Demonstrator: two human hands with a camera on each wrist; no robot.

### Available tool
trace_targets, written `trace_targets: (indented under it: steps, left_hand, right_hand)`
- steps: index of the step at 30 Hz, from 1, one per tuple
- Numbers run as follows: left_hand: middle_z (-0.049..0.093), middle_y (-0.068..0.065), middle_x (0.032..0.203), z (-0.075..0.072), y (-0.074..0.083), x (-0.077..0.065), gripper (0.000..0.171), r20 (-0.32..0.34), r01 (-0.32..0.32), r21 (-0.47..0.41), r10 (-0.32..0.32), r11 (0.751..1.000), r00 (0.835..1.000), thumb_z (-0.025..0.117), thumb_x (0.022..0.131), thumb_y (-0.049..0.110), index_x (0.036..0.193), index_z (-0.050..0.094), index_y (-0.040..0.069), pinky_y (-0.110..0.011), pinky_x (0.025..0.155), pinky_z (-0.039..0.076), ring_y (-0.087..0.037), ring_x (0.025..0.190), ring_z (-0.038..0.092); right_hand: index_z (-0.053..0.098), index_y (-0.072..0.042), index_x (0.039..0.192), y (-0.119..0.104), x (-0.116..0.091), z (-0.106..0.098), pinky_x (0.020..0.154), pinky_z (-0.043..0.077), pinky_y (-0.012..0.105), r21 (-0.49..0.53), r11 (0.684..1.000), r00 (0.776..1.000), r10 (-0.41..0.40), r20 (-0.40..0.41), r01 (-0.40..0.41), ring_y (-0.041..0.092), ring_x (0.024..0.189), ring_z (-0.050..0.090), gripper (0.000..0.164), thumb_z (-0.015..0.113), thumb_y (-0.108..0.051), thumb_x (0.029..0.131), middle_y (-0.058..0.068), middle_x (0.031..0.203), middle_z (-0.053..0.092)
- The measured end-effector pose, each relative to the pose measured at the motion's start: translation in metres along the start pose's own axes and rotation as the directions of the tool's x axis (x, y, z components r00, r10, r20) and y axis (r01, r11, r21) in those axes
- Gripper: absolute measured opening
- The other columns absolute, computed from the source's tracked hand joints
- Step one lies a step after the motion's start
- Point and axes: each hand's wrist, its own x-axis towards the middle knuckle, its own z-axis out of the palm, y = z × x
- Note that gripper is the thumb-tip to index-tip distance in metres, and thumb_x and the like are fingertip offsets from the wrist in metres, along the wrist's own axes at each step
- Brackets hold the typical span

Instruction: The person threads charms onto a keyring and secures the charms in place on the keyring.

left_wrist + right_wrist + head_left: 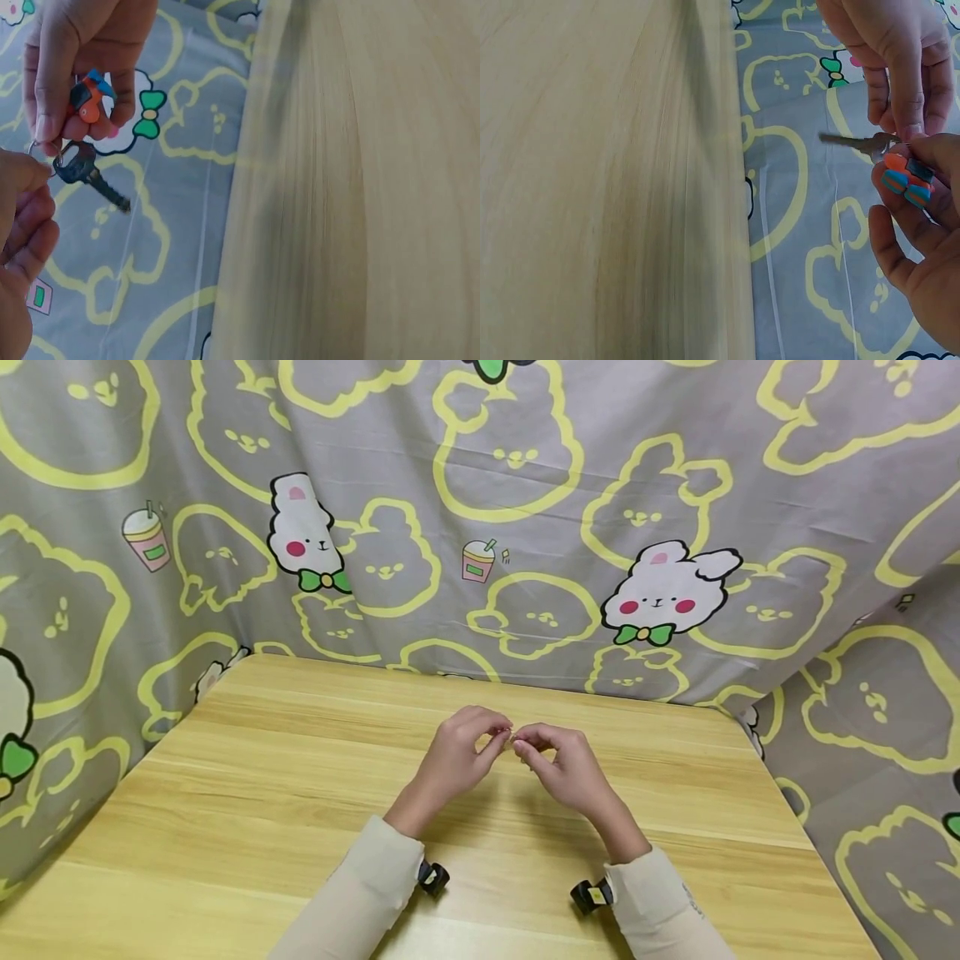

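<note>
Over the table my hands meet in the head view, where the small items between the fingertips are mostly hidden. My left hand (459,753) pinches a thin metal key ring (59,155) between thumb and forefinger. Opposite it, my right hand (568,767) grips the same ring by thumb and fingertips. A small orange and blue toy charm (897,180) lies against the curled fingers of that right hand. From the ring a dark-headed key (78,168) sticks out, its blade pointing away from both hands in the left wrist view.
A light wood-grain table (285,793) lies beneath the hands. Grey cloth (540,543) printed with yellow outlines and white rabbits hangs at the back and both sides. Black wrist cameras (591,897) sit at the beige sleeves (358,893).
</note>
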Motion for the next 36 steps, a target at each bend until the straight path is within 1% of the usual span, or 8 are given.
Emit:
trace_targets:
  steps: [4,8,14,21,25,28,32,36]
  left_hand:
    - [0.075,-0.002,0.095,-0.0014,-0.0016,0.0005,0.005,-0.001,-0.080,0.029,0.080,0.996,0.997,0.074,0.094,0.004,0.098,0.075,0.005,-0.028,0.082,0.057,-0.017,0.092,0.069]
    - [0.075,-0.002,0.095,-0.0020,-0.0009,0.0004,0.004,0.003,-0.072,0.028,0.072,0.997,0.997,0.072,0.095,0.004,0.098,0.075,0.005,-0.029,0.079,0.058,-0.018,0.090,0.069]
    - [0.074,-0.003,0.093,-0.0006,-0.0002,-0.0003,0.005,-0.001,-0.010,0.011,0.010,1.000,1.000,0.070,0.097,0.005,0.098,0.075,0.006,-0.027,0.072,0.057,-0.015,0.085,0.068]
    - [0.072,-0.002,0.086,0.0020,0.0003,-0.0010,0.007,-0.026,0.077,-0.044,-0.078,0.996,0.997,0.069,0.098,0.007,0.095,0.075,0.006,-0.030,0.064,0.058,-0.011,0.076,0.065]
    - [0.073,-0.003,0.084,0.0032,0.0027,-0.0008,0.007,-0.003,0.141,-0.109,-0.142,0.984,0.990,0.068,0.097,0.006,0.095,0.075,0.004,-0.029,0.065,0.059,-0.010,0.073,0.067]
    - [0.073,-0.002,0.085,0.0041,0.0039,-0.0002,0.006,0.030,0.173,-0.117,-0.171,0.978,0.985,0.069,0.098,0.006,0.098,0.074,0.004,-0.028,0.069,0.059,-0.010,0.075,0.068]
    - [0.072,-0.001,0.093,0.0015,0.0042,0.0002,0.006,0.055,0.147,-0.073,-0.143,0.986,0.988,0.070,0.098,0.007,0.103,0.074,0.005,-0.027,0.073,0.057,-0.011,0.083,0.067]
    - [0.073,-0.001,0.096,-0.0034,0.0028,0.0005,0.006,0.060,0.062,-0.018,-0.061,0.998,0.996,0.071,0.098,0.009,0.101,0.075,0.007,-0.025,0.076,0.056,-0.012,0.088,0.066]
  right_hand:
    - [0.075,-0.006,0.107,0.0002,0.0003,-0.0004,0.067,0.059,0.029,-0.004,1.000,1.000,0.006,0.010,-0.006,0.023,0.078,0.071,0.014,0.065,-0.014,0.102,0.001,0.092,0.076]
    - [0.075,-0.007,0.108,0.0011,0.0005,-0.0013,0.068,0.059,0.030,-0.014,1.000,1.000,0.014,0.004,-0.014,0.018,0.079,0.070,0.016,0.064,-0.016,0.103,0.000,0.094,0.076]
    - [0.075,-0.007,0.110,0.0016,0.0005,-0.0021,0.071,0.060,0.034,-0.009,1.000,1.000,0.025,0.004,-0.025,0.024,0.081,0.072,0.016,0.064,-0.016,0.103,0.003,0.096,0.076]
    - [0.076,-0.009,0.108,0.0018,0.0004,-0.0018,0.070,0.059,0.030,-0.013,1.000,1.000,0.026,-0.009,-0.027,0.010,0.080,0.069,0.014,0.066,-0.016,0.102,-0.001,0.095,0.076]
    - [0.076,-0.009,0.106,0.0022,0.0007,-0.0011,0.070,0.060,0.030,-0.009,1.000,1.000,0.019,-0.013,-0.019,0.010,0.079,0.069,0.012,0.067,-0.015,0.101,-0.004,0.093,0.076]
    - [0.076,-0.008,0.105,0.0032,0.0005,-0.0007,0.069,0.060,0.032,-0.005,1.000,1.000,0.018,-0.009,-0.018,0.010,0.078,0.068,0.012,0.066,-0.014,0.102,-0.005,0.091,0.075]
    - [0.075,-0.010,0.106,0.0041,0.0002,-0.0010,0.071,0.060,0.035,0.003,1.000,1.000,0.022,-0.001,-0.022,0.014,0.077,0.068,0.012,0.065,-0.015,0.103,-0.007,0.089,0.074]
    - [0.075,-0.011,0.106,0.0030,0.0004,-0.0020,0.072,0.060,0.039,0.008,0.999,0.999,0.034,0.007,-0.035,0.018,0.078,0.069,0.013,0.063,-0.017,0.103,-0.007,0.088,0.073]
